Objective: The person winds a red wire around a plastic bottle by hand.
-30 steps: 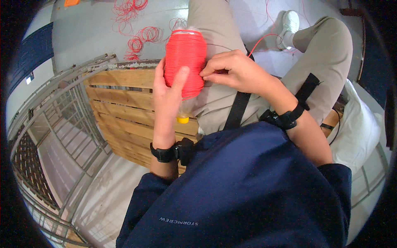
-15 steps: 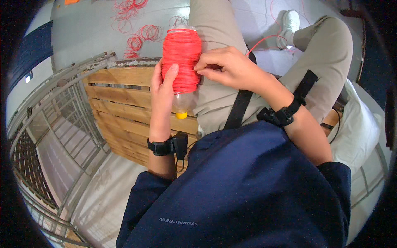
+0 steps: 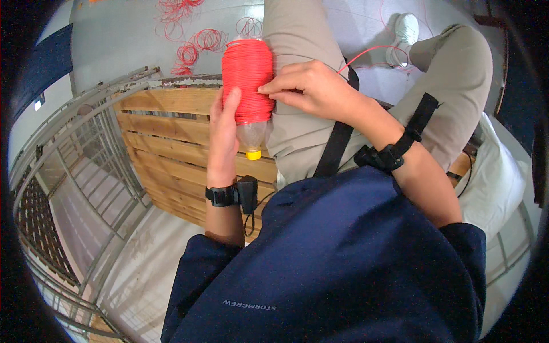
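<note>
My left hand [image 3: 225, 117] is wrapped round a clear plastic bottle [image 3: 251, 135], its yellow cap [image 3: 253, 154] pointing toward me. Red cord [image 3: 247, 71] covers most of the bottle in tight, close turns. At the right side of the winding, my right hand [image 3: 309, 86] is closed, thumb and forefinger pinching the red cord against the turns. A loose length of that cord [image 3: 366, 52] leaves from behind the right hand and arcs toward the floor by my shoe. The fingers of my left hand behind the bottle are hidden.
Tangled loops of red cord [image 3: 209, 41] lie on the grey floor ahead. I sit on a slatted wooden bench [image 3: 166, 128], with a metal railing [image 3: 74, 166] at left. A white bag [image 3: 494, 177] rests at right. Black straps cross my thighs.
The bottle has shifted slightly left and tilted a little, its cap swinging to the right. My right hand has moved slightly left along with it, still pinching at the winding.
</note>
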`<state>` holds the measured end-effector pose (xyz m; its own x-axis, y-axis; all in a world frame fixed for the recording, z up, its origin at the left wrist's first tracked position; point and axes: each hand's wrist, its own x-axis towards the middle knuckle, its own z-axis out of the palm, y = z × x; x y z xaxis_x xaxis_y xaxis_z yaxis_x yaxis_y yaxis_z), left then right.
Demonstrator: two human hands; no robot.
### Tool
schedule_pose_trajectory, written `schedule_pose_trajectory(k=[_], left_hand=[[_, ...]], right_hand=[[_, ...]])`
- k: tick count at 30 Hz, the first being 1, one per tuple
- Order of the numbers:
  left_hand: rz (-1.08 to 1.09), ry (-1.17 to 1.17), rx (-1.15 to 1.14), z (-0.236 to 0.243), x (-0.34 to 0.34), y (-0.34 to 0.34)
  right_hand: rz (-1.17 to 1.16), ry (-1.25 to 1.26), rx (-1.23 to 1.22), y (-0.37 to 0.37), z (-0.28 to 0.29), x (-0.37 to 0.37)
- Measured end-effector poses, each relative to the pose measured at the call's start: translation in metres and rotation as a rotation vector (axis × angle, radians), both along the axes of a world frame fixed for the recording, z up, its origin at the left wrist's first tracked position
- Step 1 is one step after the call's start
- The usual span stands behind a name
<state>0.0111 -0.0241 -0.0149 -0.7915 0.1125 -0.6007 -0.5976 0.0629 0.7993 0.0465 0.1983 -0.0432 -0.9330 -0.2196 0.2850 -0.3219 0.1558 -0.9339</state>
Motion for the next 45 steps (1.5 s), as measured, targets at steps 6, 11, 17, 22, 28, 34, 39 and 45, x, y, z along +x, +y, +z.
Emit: schedule_pose_trajectory(k=[6, 11, 17, 22, 28, 34, 39, 45], left_hand=[[-0.143, 0.024, 0.024, 0.009, -0.002, -0.002], [-0.003, -0.133, 0.069, -0.014, -0.004, -0.029], [-0.063, -0.106, 0.164, -0.004, -0.006, -0.016], [-0.057, -0.111, 0.086, -0.011, -0.005, -0.012], [0.042, -0.157, 0.238, 0.023, 0.015, 0.015], [-0.097, 0.067, 0.183, 0.015, 0.026, 0.035], [-0.282, 0.038, 0.033, 0.023, 0.01, 0.03], [-0.241, 0.062, -0.041, 0.044, 0.003, 0.035]], right_hand=[[0.006, 0.022, 0.025, -0.001, -0.001, -0.006], [0.037, -0.034, 0.058, -0.008, 0.002, -0.005], [0.018, -0.052, 0.104, -0.008, 0.0, -0.01], [0.003, -0.038, 0.063, 0.001, -0.001, -0.01], [-0.03, 0.03, -0.026, 0.02, 0.036, 0.006], [-0.017, -0.093, -0.045, 0.039, 0.025, 0.031], [-0.027, -0.116, -0.085, 0.042, 0.019, 0.034], [-0.03, -0.074, -0.049, 0.035, 0.02, 0.028]])
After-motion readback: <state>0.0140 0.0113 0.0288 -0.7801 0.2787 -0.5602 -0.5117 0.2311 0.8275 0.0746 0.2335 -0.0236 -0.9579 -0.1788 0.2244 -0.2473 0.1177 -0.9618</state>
